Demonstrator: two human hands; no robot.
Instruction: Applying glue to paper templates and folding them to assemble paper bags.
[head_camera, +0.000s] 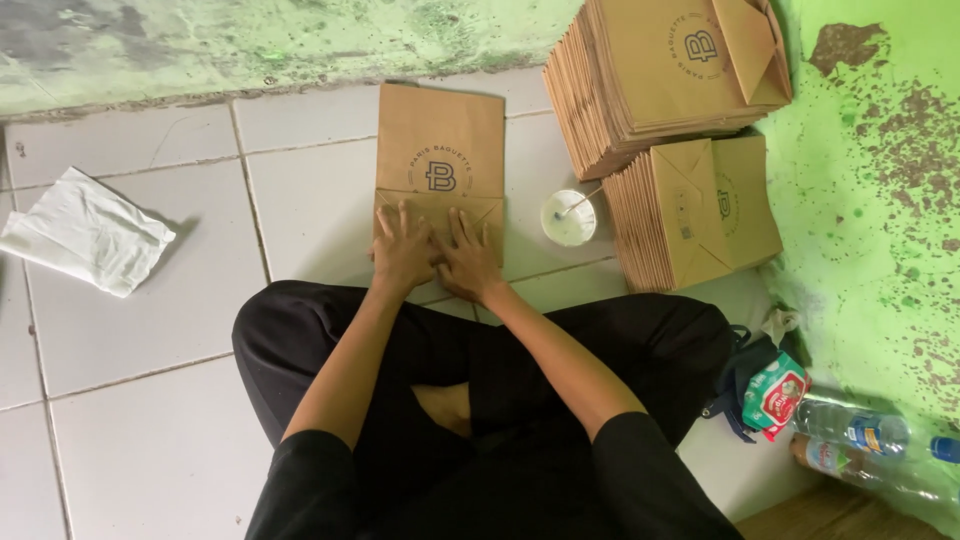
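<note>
Brown paper bag (440, 150) lay flat on white floor tiles (150, 300), left of a small white cup (568, 218). Left hand (402, 252) and right hand (468, 258) pressed its folded bottom, palms flat, fingers spread, gripping nothing; stacked bags (660, 80) stood right of the cup

The person wore a black short-sleeved top, its sleeves ending above the elbows and leaving the forearms bare. Black trousers covered the legs. The left hand (402, 252) and right hand (468, 262) were bare, with no rings, watch or gloves visible.
</note>
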